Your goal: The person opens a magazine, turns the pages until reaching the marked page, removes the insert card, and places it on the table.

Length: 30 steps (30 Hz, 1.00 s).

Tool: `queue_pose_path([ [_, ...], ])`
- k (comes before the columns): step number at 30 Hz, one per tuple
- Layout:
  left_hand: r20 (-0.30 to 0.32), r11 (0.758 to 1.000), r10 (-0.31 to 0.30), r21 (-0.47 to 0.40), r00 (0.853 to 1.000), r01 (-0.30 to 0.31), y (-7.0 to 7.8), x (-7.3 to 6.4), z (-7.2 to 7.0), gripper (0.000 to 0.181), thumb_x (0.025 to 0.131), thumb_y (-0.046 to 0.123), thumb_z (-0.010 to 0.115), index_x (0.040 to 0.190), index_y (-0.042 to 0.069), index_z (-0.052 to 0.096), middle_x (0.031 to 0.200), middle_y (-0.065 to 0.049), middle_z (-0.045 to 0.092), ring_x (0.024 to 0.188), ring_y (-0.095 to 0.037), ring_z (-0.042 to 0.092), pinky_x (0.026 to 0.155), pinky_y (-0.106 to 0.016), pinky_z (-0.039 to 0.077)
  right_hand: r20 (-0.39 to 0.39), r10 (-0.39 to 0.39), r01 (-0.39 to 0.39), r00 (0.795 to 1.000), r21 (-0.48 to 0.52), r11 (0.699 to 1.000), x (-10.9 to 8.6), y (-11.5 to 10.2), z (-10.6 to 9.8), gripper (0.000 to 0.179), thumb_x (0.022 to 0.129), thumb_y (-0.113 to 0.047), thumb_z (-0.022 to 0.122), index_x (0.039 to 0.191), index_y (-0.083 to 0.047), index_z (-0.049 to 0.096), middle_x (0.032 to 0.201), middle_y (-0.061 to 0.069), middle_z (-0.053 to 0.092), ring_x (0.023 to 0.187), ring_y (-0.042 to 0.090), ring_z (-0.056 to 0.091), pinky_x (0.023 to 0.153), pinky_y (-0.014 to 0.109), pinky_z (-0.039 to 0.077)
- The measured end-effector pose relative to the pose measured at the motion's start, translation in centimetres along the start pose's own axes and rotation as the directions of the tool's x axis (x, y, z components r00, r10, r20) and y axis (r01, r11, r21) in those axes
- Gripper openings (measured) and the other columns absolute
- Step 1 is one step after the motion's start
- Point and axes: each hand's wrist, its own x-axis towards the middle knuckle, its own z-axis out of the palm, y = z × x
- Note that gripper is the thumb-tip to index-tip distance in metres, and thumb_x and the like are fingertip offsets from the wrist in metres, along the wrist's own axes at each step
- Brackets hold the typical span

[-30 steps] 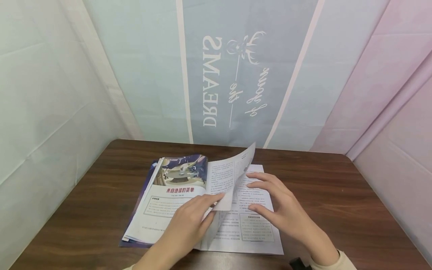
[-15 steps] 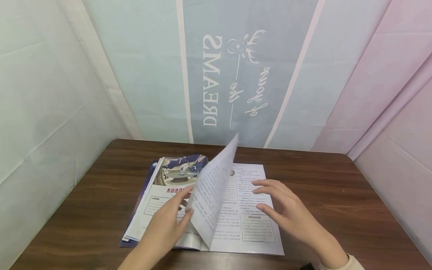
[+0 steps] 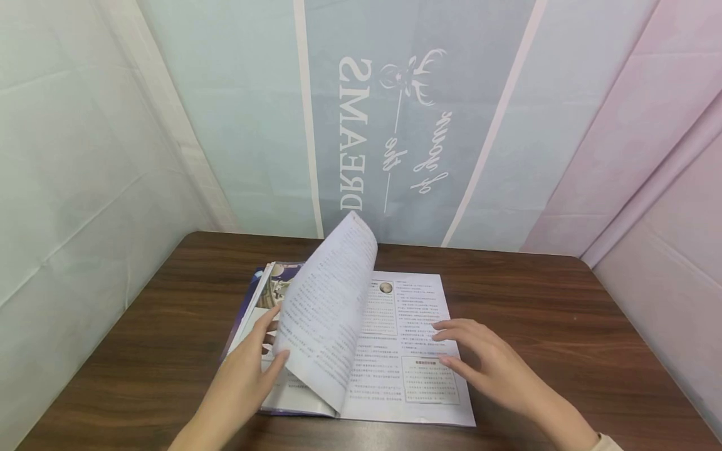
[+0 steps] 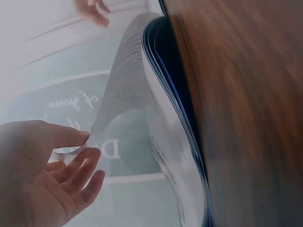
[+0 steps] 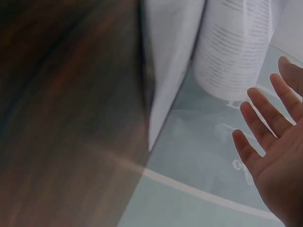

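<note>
An open magazine (image 3: 417,410) lies on the table, its pages covered in printed text. My left hand (image 3: 239,376) pinches the edge of one raised page (image 3: 324,313) between thumb and fingers. That page curves up from the spine and leans over the left side, hiding most of the picture page (image 3: 282,401) beneath. In the left wrist view the thumb and fingertips of the left hand (image 4: 66,175) meet at the page's edge. My right hand (image 3: 485,360) hovers over the right-hand page with fingers spread and relaxed, holding nothing; the right wrist view shows its palm side.
The dark wood table (image 3: 564,338) extends on both sides of the magazine. Behind it hangs a pale blue fabric backdrop (image 3: 271,125) with mirrored lettering. Light cloth walls (image 3: 73,188) stand at left and right.
The left hand has drawn the page from the right side across the spine to the left, covering the picture page. The right hand has shifted slightly right and toward the near edge.
</note>
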Motion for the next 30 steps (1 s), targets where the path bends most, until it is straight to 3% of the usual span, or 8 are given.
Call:
queue_pose_path([
  [4, 0.044, 0.999, -0.05, -0.011, 0.998, 0.05, -0.7, -0.2, -0.7, 0.083, 0.081, -0.001, 0.079, 0.151, 0.007, 0.034, 0.121, -0.016, 0.065, 0.094, -0.027, 0.067, 0.072, -0.044, 0.057, 0.047, 0.031, -0.029, 0.998, -0.041, 0.999, -0.8, 0.5, 0.1, 0.04, 0.081, -0.014, 0.082, 0.117, -0.021, 0.067, 0.126, -0.008, 0.062, 0.116, 0.014, 0.058, 0.102, 0.016, 0.037],
  [8, 0.089, 0.996, -0.085, 0.006, 0.992, 0.085, -1.5, -0.5, -1.1, 0.088, 0.081, 0.0, 0.079, 0.153, 0.007, 0.029, 0.126, -0.021, 0.062, 0.097, -0.032, 0.066, 0.072, -0.047, 0.057, 0.08, 0.061, -0.055, 0.995, -0.077, 0.996, -1.4, 0.9, 0.2, 0.04, 0.081, -0.016, 0.082, 0.118, -0.022, 0.067, 0.125, -0.01, 0.062, 0.115, 0.014, 0.059, 0.093, 0.034, 0.05],
  [11, 0.119, 0.994, -0.112, 0.026, 0.987, 0.11, -2.1, -0.7, -1.3, 0.089, 0.081, 0.0, 0.078, 0.153, 0.004, 0.026, 0.13, -0.029, 0.057, 0.098, -0.039, 0.066, 0.072, -0.05, 0.058, 0.105, 0.083, -0.074, 0.991, -0.085, 0.994, -1.7, 1.2, 0.1, 0.039, 0.082, -0.017, 0.082, 0.117, -0.023, 0.067, 0.125, -0.011, 0.062, 0.114, 0.014, 0.059, 0.089, 0.044, 0.054],
  [15, 0.147, 0.992, -0.124, 0.055, 0.981, 0.117, -2.8, -0.9, -1.6, 0.087, 0.083, 0.001, 0.077, 0.152, -0.001, 0.025, 0.14, -0.034, 0.047, 0.109, -0.049, 0.061, 0.081, -0.057, 0.055, 0.134, 0.097, -0.086, 0.986, -0.086, 0.993, -2.1, 1.5, 0.2, 0.039, 0.081, -0.019, 0.083, 0.116, -0.024, 0.067, 0.126, -0.009, 0.062, 0.114, 0.015, 0.06, 0.09, 0.046, 0.054],
  [19, 0.175, 0.99, -0.124, 0.084, 0.977, 0.111, -3.7, -1.1, -1.9, 0.082, 0.084, 0.002, 0.077, 0.15, -0.004, 0.029, 0.145, -0.031, 0.043, 0.122, -0.049, 0.052, 0.093, -0.061, 0.047, 0.172, 0.11, -0.094, 0.979, -0.099, 0.991, -2.6, 1.9, 0.2, 0.044, 0.077, -0.021, 0.085, 0.117, -0.023, 0.066, 0.127, -0.008, 0.062, 0.116, 0.015, 0.059, 0.09, 0.045, 0.053],
  [30, 0.242, 0.982, -0.126, 0.17, 0.962, 0.086, -6.1, -2.1, -2.4, 0.074, 0.079, 0.006, 0.082, 0.142, -0.003, 0.044, 0.136, -0.031, 0.051, 0.12, -0.05, 0.052, 0.092, -0.064, 0.046, 0.224, 0.105, -0.081, 0.969, -0.111, 0.99, -3.4, 2.5, 0.3, 0.05, 0.076, -0.029, 0.086, 0.12, -0.023, 0.064, 0.131, -0.004, 0.06, 0.119, 0.02, 0.058, 0.092, 0.047, 0.052],
])
